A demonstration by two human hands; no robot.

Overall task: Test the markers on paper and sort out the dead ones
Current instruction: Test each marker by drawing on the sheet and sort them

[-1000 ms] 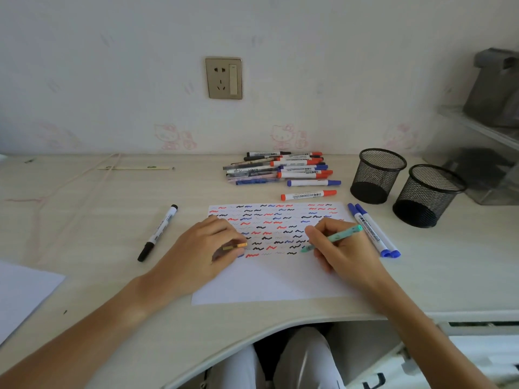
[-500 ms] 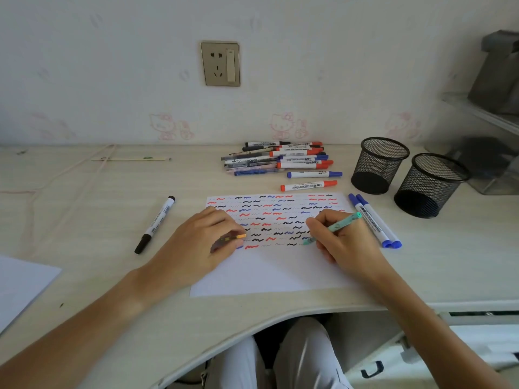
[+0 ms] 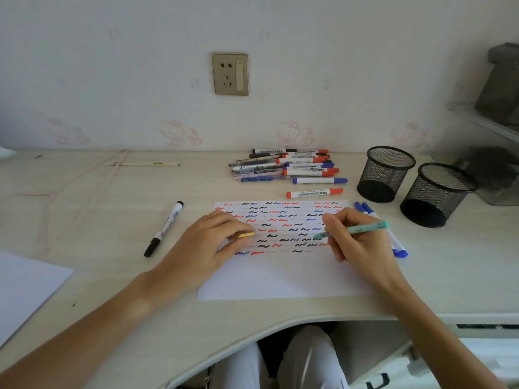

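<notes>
Right hand (image 3: pixel 362 242) gripping teal pen (image 3: pixel 355 229), tip on paper (image 3: pixel 280 276) at squiggle rows. Left hand (image 3: pixel 207 245) resting on paper, fingers curled, pinching yellow cap (image 3: pixel 246 235). Marker pile (image 3: pixel 286 165) behind paper; two mesh cups (image 3: pixel 386 172) right.

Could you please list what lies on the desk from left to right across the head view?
Spare sheet → black marker → left hand → test paper → right hand holding teal pen → two mesh cups.
</notes>
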